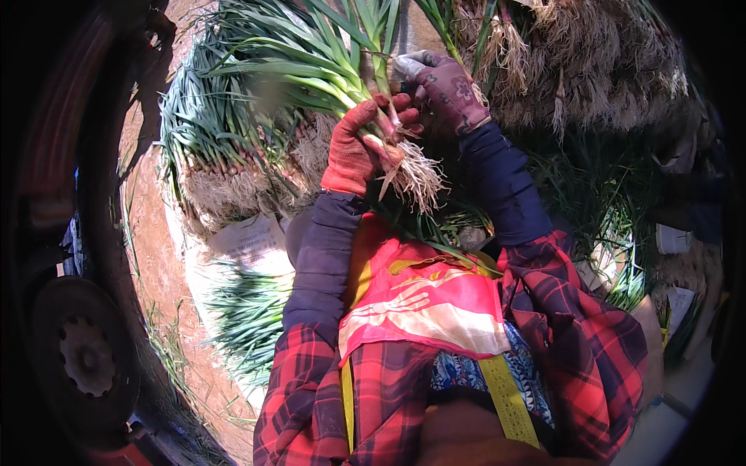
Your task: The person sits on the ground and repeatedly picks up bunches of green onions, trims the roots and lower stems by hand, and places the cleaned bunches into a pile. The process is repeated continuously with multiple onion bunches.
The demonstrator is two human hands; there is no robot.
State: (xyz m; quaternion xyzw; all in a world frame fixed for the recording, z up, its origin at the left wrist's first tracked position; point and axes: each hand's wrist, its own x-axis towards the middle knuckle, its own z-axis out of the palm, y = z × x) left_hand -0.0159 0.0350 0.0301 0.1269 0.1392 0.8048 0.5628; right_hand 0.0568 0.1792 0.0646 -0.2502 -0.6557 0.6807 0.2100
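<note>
My left hand [356, 143], in an orange-red knitted glove, is closed around a small bunch of green garlic plants [335, 81]. The bunch slants, with its leaves up and to the left. Its pinkish bulbs and pale roots [417, 175] hang out at the lower right. Close beside the stalks is my right hand [451, 93], in a purple flower-patterned glove with white wrapping on a finger. Its fingers are bent, and the fingertips meet a thin strand by one stalk. Their grip is partly hidden. Another green stalk [451, 43] runs behind this hand.
Bundled green garlic [204, 128] lies to the left, roots towards me. A large heap of rooted plants [588, 70] rises at the upper right. More greens [250, 320] lie on white sacking beside a printed sack [247, 239]. A wheel [87, 355] stands at the far left.
</note>
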